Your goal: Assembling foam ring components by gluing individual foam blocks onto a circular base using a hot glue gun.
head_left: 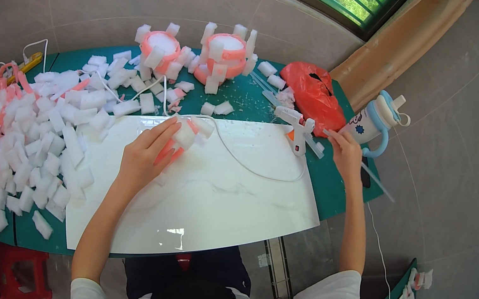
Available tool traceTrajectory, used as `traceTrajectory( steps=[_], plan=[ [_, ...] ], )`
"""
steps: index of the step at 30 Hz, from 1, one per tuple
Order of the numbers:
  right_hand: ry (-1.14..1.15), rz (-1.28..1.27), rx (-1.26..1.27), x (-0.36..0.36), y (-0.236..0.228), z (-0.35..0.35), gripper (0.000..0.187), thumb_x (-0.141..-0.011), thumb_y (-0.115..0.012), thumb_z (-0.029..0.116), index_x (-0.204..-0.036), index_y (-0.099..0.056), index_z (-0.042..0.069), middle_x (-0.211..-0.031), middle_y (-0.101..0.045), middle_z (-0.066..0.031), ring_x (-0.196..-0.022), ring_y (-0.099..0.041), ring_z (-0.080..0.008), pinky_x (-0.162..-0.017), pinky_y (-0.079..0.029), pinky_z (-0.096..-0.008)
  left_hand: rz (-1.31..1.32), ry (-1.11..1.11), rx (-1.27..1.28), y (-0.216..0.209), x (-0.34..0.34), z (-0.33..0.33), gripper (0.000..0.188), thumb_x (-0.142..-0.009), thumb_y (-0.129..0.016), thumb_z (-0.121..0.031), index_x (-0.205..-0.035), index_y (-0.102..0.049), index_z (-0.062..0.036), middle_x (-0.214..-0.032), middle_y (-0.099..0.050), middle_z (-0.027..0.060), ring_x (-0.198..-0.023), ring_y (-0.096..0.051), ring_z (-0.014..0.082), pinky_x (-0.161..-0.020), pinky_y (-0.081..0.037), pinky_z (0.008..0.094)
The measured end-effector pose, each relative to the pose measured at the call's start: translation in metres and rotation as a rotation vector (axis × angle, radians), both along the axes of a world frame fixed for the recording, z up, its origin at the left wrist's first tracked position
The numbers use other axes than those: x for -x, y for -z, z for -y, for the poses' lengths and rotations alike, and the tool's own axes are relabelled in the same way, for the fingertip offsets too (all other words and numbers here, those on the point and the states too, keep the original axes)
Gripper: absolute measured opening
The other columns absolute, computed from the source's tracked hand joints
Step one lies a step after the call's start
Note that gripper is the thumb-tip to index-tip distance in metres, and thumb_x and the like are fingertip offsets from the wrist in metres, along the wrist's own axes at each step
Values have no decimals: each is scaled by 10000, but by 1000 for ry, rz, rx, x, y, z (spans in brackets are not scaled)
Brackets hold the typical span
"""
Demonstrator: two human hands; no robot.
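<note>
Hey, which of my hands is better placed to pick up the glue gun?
Probably your right hand: it's close beside the white glue gun. Your left hand is farther away and occupied with the pink-and-white piece.

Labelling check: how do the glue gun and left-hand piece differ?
Colour: the glue gun is mostly white; the piece is pink and white.
Cover: the left hand partly hides the piece; the glue gun is uncovered.
Position: the glue gun lies right of the piece.
Shared: both show white.
</note>
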State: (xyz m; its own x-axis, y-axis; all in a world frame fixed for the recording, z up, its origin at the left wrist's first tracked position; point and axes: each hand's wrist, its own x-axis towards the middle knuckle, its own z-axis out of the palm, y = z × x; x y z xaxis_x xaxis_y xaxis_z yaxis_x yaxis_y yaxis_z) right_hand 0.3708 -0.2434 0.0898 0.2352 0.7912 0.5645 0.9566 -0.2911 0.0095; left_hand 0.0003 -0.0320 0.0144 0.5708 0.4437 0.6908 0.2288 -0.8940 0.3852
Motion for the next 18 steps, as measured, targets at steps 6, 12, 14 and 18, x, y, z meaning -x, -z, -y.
traceTrajectory(
  steps=[6, 12, 14, 18],
  plan=[
    [27, -249, -92, -11, 32, -16, 121, -760, -649, 78, -840, -592, 7, -804, -631, -143, -735, -633, -290, -616, -487, -339, 33, -30, -83, -1, 2, 0, 531, -673, -671, -41, -1183, -542, -112, -1222, -542, 13, -899, -597, 179, -717, -512, 269],
    [56, -246, -124, -22, 41, -24, 115, -754, -654, 72, -831, -599, 7, -801, -637, -141, -726, -635, -291, -619, -488, -336, 21, -29, -72, -1, 1, 0, 535, -670, -672, -41, -1184, -540, -111, -1226, -537, 3, -896, -594, 175, -714, -510, 265],
    [22, -233, -152, -24, 42, -25, 116, -758, -657, 84, -831, -608, 9, -778, -632, -134, -668, -614, -265, -587, -470, -326, 24, -30, -76, -2, 2, -1, 537, -668, -673, -41, -1184, -540, -110, -1226, -537, 3, -889, -593, 173, -712, -510, 265],
    [-41, -168, -169, -28, 40, -27, 110, -765, -655, 101, -837, -622, 23, -771, -632, -119, -643, -615, -253, -564, -464, -331, 28, -28, -87, -2, 1, -2, 541, -664, -675, -39, -1183, -539, -109, -1226, -537, 1, -869, -591, 168, -702, -511, 265]
  ],
)
